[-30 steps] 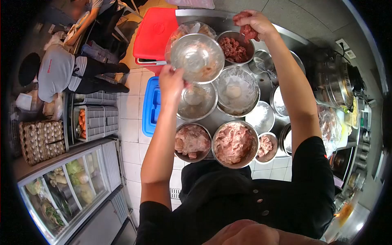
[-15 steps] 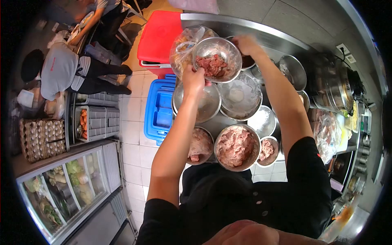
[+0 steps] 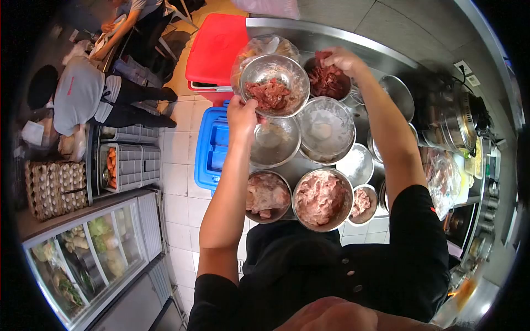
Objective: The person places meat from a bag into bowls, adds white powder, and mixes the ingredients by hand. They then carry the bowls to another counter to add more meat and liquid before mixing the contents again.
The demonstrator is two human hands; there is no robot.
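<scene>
My left hand (image 3: 243,115) grips the near left rim of a steel bowl (image 3: 298,74) with red meat pieces (image 3: 269,95) inside, tilted a little above the other bowls. My right hand (image 3: 343,59) is closed on dark red meat at the far side of a second bowl, where more dark red meat (image 3: 326,83) lies. Nearer to me are a steel bowl with a whitish coating (image 3: 326,126), a wet-looking bowl (image 3: 273,144) and a bowl of white powder (image 3: 355,164).
Bowls of pale pink meat (image 3: 322,198) stand at the near counter edge. A red cooler (image 3: 218,49) and a blue bin (image 3: 212,146) are on the left, with a co-worker (image 3: 80,94) beyond. Pots (image 3: 450,118) and plastic bags (image 3: 439,176) lie right.
My left hand has moved the held bowl left, uncovering more of the dark red meat bowl. My right hand now shows meat in its fingers.
</scene>
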